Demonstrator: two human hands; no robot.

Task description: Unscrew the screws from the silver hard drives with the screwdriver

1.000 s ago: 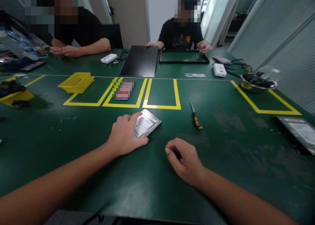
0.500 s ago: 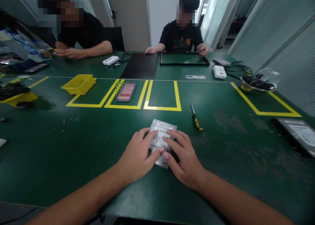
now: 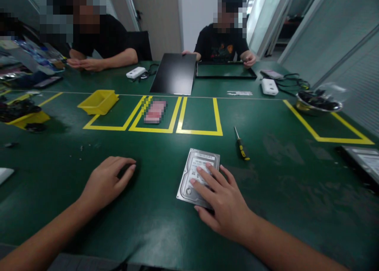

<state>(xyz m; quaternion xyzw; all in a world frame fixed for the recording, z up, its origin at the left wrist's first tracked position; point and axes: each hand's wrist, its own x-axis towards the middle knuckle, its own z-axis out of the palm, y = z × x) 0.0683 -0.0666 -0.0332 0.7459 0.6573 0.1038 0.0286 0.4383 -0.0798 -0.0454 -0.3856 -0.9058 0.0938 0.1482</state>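
Note:
A silver hard drive [image 3: 199, 172] lies flat on the green table [image 3: 166, 223] in front of me. My right hand [image 3: 219, 198] rests on its near right part, fingers spread flat over the label. My left hand [image 3: 106, 180] lies on the bare table well to the left of the drive, fingers loosely curved and apart, holding nothing. A yellow-and-black screwdriver [image 3: 242, 144] lies just beyond and to the right of the drive.
Yellow tape boxes [image 3: 199, 130] mark the table's middle; a yellow bin [image 3: 99, 101] stands at left. Small screws [image 3: 81, 148] lie scattered left. Another drive [image 3: 364, 162] sits at the right edge, a metal bowl [image 3: 319, 101] beyond. Two people sit opposite with a black panel [image 3: 175, 73] and frame [image 3: 225, 70].
The drive was slid from the left to the centre. My left hand has let go of it and moved back left onto the table; my right hand stays on it.

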